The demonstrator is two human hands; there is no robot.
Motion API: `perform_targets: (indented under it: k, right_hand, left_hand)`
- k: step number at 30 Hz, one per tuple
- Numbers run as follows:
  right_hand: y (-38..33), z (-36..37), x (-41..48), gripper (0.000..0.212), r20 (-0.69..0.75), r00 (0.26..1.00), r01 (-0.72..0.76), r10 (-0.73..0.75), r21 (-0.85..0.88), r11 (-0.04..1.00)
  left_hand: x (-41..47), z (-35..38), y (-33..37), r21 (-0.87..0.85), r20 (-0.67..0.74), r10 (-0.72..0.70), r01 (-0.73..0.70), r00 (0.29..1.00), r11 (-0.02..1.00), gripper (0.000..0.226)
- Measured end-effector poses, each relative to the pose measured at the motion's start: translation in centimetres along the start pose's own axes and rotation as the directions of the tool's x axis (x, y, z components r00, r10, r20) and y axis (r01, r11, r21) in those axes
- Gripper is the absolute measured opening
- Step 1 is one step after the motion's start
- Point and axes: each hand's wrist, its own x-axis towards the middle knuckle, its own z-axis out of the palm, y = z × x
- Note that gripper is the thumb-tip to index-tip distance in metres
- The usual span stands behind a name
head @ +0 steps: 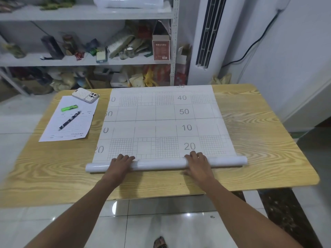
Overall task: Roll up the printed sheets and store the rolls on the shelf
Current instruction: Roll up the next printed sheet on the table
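Note:
A large printed sheet (161, 120) with grid squares and grey numbers lies flat across the wooden table (259, 140). Its near end is wound into a white roll (161, 164) that runs left to right. My left hand (120, 163) rests on top of the roll left of its middle, fingers lying forward over it. My right hand (198, 162) lies on the roll right of its middle in the same way. The metal shelf (86, 15) stands behind the table, with a white wrapped bundle (129, 1) on its upper board.
At the table's left lie a white form (68, 126), a pen (69, 120), a green lighter (69, 108) and a phone (85, 95). The shelf's lower boards are crowded with boxes, jars and bags. A tall white air conditioner (206, 33) stands to the right.

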Motion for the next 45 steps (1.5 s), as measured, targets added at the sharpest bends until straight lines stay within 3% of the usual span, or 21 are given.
perform_targets:
  k: [3,5,13,21,29,36,42,45]
  right_hand:
    - [0.2,-0.2,0.0,0.068,-0.027,0.997,-0.068,0.074,0.16,0.985]
    - [0.4,-0.3,0.1,0.06,-0.035,0.996,-0.074,0.083,0.212,0.975]
    - [0.8,-0.2,-0.1,0.046,-0.071,0.997,-0.031,0.04,0.125,0.992]
    - [0.5,0.3,-0.8,0.03,-0.138,0.989,-0.048,0.05,0.016,0.999]
    - [0.4,0.4,-0.8,0.063,-0.081,0.992,-0.078,0.097,0.22,0.972]
    - [0.9,0.5,-0.8,0.053,-0.097,0.986,-0.111,0.136,0.23,0.967]
    - [1.3,0.0,-0.7,0.035,-0.11,0.989,-0.086,0.104,0.159,0.984]
    - [1.5,0.1,-0.7,0.036,-0.069,0.995,-0.068,0.076,0.109,0.992]
  left_hand:
    - [-0.1,0.0,-0.1,0.01,0.012,0.033,-0.033,0.999,0.999,0.062]
    - [-0.2,0.1,-0.2,0.013,0.027,0.057,-0.058,0.998,0.998,0.063]
    - [-0.5,0.0,0.2,-0.142,0.016,0.062,-0.059,0.998,0.988,0.052]
    - [-0.6,0.4,0.1,-0.147,-0.012,0.069,-0.07,0.998,0.987,0.047]
    - [-0.5,0.3,-0.5,-0.112,-0.009,0.038,-0.039,0.999,0.993,0.056]
    - [-0.9,0.2,-0.7,-0.086,-0.059,0.132,-0.137,0.99,0.987,0.031]
    - [-1.3,0.3,-0.8,-0.14,-0.088,0.135,-0.146,0.987,0.979,0.035]
    - [-1.5,0.5,-0.5,-0.143,-0.069,0.147,-0.155,0.987,0.977,0.052]
